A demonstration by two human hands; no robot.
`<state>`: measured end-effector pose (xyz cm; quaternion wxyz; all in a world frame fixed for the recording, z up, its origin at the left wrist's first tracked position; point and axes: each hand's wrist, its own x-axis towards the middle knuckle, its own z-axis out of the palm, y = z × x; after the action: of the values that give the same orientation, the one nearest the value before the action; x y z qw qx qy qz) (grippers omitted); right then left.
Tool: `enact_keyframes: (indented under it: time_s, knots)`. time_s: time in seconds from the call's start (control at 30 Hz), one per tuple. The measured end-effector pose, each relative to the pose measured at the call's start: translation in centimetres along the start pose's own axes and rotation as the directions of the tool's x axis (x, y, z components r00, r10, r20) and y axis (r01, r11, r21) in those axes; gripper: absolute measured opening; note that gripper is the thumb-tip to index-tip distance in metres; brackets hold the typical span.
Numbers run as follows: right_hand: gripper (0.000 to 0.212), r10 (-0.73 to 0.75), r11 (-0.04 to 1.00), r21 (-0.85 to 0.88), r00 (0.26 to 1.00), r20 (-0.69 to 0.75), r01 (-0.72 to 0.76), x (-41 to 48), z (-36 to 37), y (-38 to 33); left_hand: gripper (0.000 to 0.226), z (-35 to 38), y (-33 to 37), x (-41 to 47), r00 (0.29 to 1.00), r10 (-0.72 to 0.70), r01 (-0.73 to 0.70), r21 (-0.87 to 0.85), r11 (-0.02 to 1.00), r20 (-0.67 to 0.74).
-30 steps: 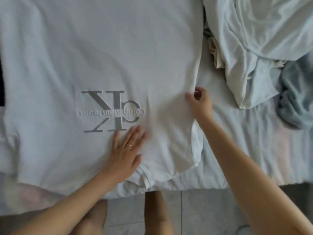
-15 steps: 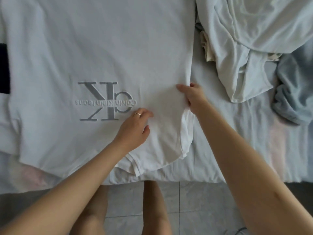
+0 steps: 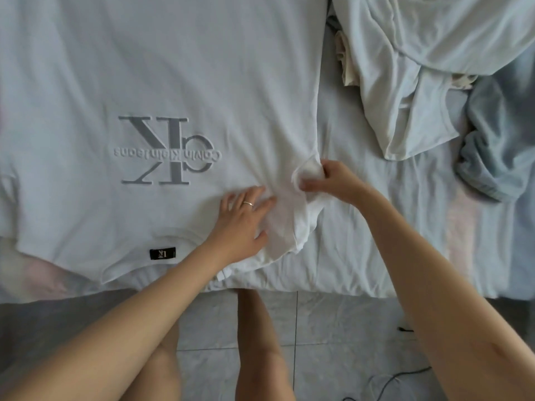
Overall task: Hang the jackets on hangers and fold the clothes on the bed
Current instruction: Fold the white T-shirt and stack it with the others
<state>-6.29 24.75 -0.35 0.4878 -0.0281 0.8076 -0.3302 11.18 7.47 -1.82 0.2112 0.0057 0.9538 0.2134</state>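
White T-shirt [image 3: 173, 68] lies spread logo-up on the bed [image 3: 362, 227], collar toward the person. The left hand [image 3: 243, 218], fingers spread flat, pins the shoulder area, probably to anchor the cloth while the right hand [image 3: 333, 180] pinches a bunched wad of the sleeve [image 3: 308, 169] to fold it inward. Half a second ago the left fingers were curled and the right hand merely lay along the shirt's edge.

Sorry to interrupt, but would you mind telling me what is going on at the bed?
A person is folding a white T-shirt spread logo-up on the bed. The left hand presses flat on the shirt near its collar, while the right hand pinches fabric at the shirt's side edge. A crumpled pile of clothes lies unfolded to the right.
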Motion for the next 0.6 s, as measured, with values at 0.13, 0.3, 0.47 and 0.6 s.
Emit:
enact_keyframes:
  time_s: [0.13, 0.3, 0.47, 0.6]
  knots:
    - [0.040, 0.084, 0.992, -0.094, 0.996, -0.015, -0.085, -0.3, -1.0, 0.8, 0.066, 2.2, 1.9, -2.4, 0.993, 0.121, -0.121, -0.026, 0.992, 0.003]
    - [0.018, 0.112, 0.987, 0.121, 0.992, -0.050, -0.106, -1.8, -1.2, 3.1, 0.048, 2.5, 3.3, -3.5, 0.969, 0.239, -0.216, -0.268, 0.939, 0.056]
    - [0.022, 0.147, 0.866, 0.497, 0.981, -0.127, -0.065, -2.9, -1.3, 4.2, 0.056, 1.4, 3.7, -1.6, 0.994, 0.105, -0.110, -0.494, 0.863, -0.039]
    - [0.018, 0.144, 0.901, 0.431, 0.970, -0.197, -0.046, -3.0, -2.9, 3.9, 0.071, 1.3, 4.7, 0.9, 1.000, -0.015, 0.023, -0.745, 0.667, 0.017]
